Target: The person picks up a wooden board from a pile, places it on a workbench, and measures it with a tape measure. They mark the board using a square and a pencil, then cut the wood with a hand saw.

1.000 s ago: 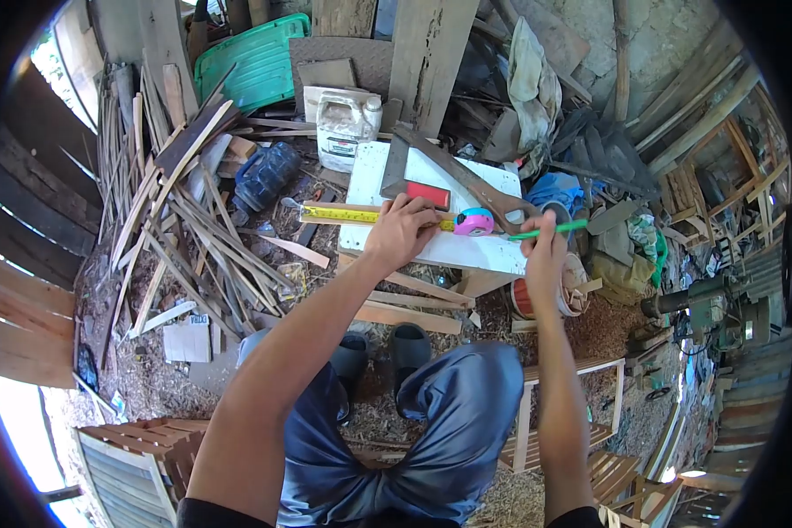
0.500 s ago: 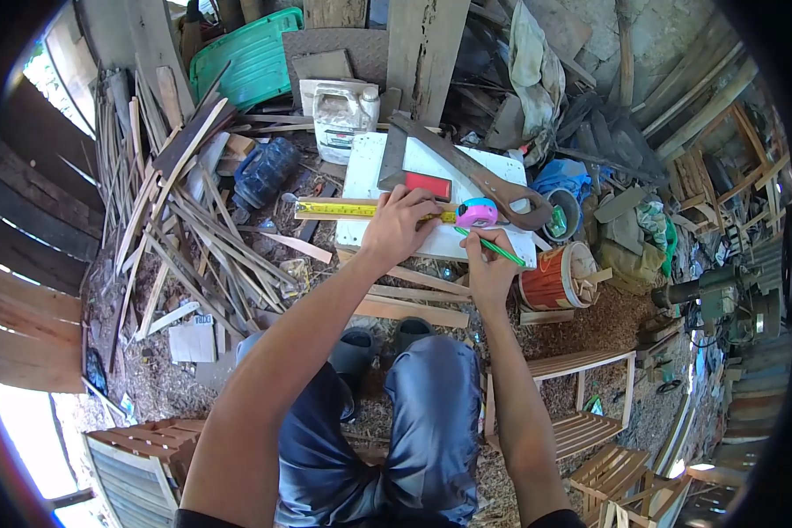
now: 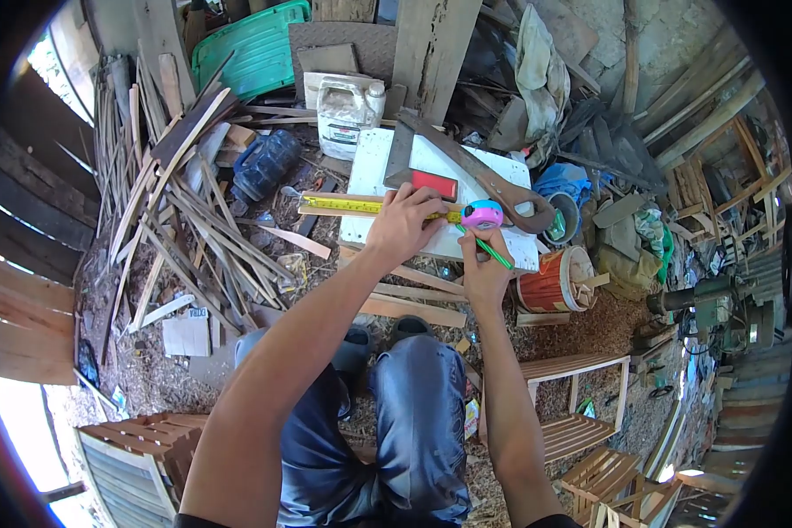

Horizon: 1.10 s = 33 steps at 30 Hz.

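Note:
My left hand [image 3: 402,222] presses the yellow blade of a tape measure [image 3: 352,206] along a narrow wood strip [image 3: 317,211], fingers curled over both. The pink and blue tape case [image 3: 482,215] sits just right of those fingers. In my right hand [image 3: 487,275] is a green pen [image 3: 498,255], its tip close to the strip beside the case. The strip lies across a white work surface [image 3: 370,167]. Behind it rest a handsaw with a wooden handle [image 3: 530,209], a dark flat piece [image 3: 399,157] and a red block [image 3: 436,184].
A red bucket with wood scraps [image 3: 554,280] stands right of the work surface. A white jug [image 3: 347,119] is behind it. Loose wood strips [image 3: 211,238] pile up on the left. Slatted wooden pieces [image 3: 581,436] stand at lower right, and a machine [image 3: 713,308] is farther right.
The view has shifted slightly. My right hand has come closer to the tape case, and the green pen is tilted more steeply. My left hand keeps its place on the tape and strip.

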Motion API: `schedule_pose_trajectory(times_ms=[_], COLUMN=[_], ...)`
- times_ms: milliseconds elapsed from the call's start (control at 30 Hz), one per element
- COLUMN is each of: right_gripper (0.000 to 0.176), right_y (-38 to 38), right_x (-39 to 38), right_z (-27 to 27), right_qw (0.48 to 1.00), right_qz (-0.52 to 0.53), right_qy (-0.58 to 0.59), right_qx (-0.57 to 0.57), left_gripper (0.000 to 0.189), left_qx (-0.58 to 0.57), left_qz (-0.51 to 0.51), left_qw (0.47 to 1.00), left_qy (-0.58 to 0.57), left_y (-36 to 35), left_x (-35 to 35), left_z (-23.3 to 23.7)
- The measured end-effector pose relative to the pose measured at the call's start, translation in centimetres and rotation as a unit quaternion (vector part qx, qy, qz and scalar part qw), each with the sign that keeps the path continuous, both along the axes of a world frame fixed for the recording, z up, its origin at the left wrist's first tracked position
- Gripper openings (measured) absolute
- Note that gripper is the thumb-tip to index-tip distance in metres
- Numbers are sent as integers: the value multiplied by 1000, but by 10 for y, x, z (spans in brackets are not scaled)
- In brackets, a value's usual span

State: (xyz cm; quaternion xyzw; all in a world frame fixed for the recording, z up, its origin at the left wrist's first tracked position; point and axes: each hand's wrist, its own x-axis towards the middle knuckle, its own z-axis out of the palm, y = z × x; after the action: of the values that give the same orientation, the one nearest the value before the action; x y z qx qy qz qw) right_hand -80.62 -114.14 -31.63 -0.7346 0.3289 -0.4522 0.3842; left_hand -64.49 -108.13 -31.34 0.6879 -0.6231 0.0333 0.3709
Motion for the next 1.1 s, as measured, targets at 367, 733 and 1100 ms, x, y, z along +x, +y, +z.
schedule_pose_trajectory(times_ms=[367,733,1100], right_gripper=[10,9,9], right_y=[-2,0,-1], right_x=[1,3,3], right_z=[-3,2,0], right_qw=[1000,1000,1000], right_qz=[-2,5,-3], right_qy=[9,-4,-1], right_qx=[-12,-15,-17], left_gripper=[19,19,18], left_qx=[-4,-8,6], left_qz=[3,0,2], left_qw=[1000,1000,1000], left_qy=[-8,-5,1], left_y=[1,0,1], left_x=[0,0,-1], left_z=[-1,0,2])
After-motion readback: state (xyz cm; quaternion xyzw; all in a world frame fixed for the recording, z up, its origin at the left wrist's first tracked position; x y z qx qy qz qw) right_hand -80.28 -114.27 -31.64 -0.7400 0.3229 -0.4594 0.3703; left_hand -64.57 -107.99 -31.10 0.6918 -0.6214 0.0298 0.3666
